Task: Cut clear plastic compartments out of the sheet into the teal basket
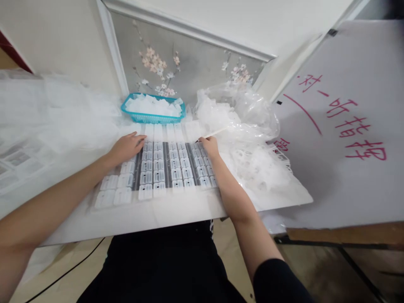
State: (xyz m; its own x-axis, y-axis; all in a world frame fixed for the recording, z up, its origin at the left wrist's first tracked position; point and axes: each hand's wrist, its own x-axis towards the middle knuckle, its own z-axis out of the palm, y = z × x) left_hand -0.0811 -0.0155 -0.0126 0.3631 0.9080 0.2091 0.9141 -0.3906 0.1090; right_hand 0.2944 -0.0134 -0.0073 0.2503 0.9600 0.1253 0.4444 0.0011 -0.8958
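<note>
A flat clear sheet with rows of small rectangular pieces (159, 165) and dark strips between the rows lies on the white table in front of me. My left hand (125, 147) rests at its far left corner, fingers stretched out and touching the pieces there. At the far right corner, my right hand (209, 145) is closed around a thin white stick-like tool (216, 132). Its dark end points left at the sheet's far edge; its exact kind is not clear. White blank pieces (158, 132) stand in a row just beyond the sheet, and more white pieces (109, 182) lie along its left side.
A blue basket (148, 118) of translucent white pieces stands at the back. Clear plastic bags (246, 111) and loose white stringy scraps (261, 164) pile up on the right. Stacked translucent sheets (53, 109) cover the left. A whiteboard (353, 181) with red writing leans at the right.
</note>
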